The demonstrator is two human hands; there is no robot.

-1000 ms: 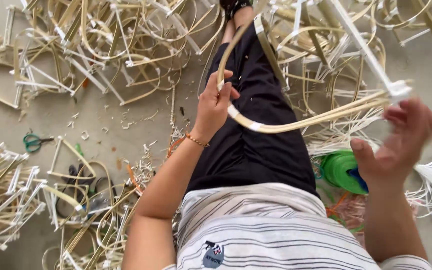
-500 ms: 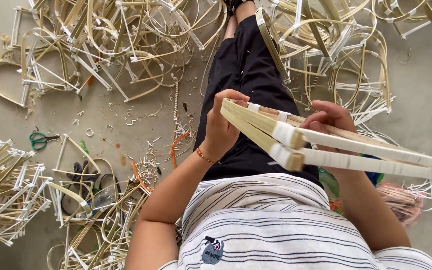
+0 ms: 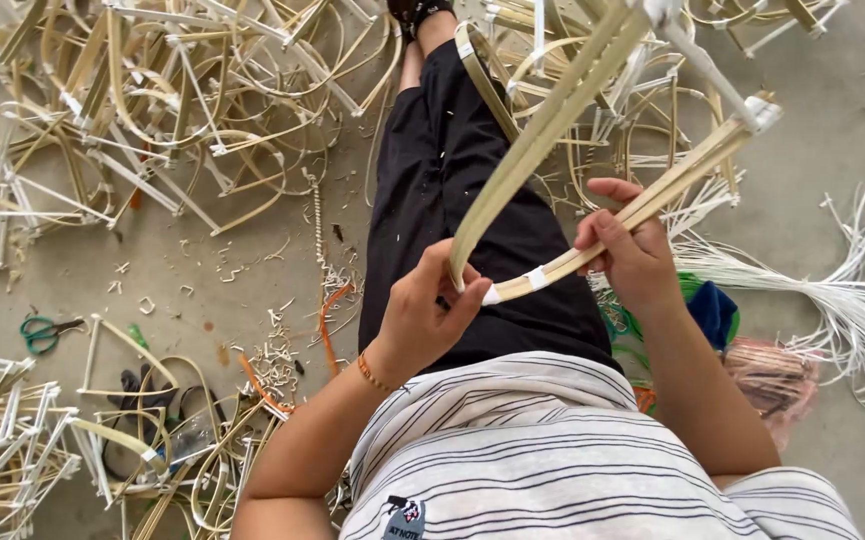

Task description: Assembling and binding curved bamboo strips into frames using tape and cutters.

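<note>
Two hands' fingers (image 3: pixel 592 228) — around bamboo frame (image 3: pixel 552 125)

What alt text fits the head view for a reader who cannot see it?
Seated on a concrete floor, a person's left hand and right hand hold a bent bamboo strip frame over the lap. Heaps of similar frames surround them, with green scissors and white ties.

**One head camera, looking straight down**

The single view sits on the person's head and faces steeply down over the striped white shirt (image 3: pixel 552 450) and black trousers (image 3: pixel 472 200) to the grey concrete floor (image 3: pixel 202 290). It is close (the two hands fill the middle), with the feet at the top edge. No second view shares the scene.
</note>
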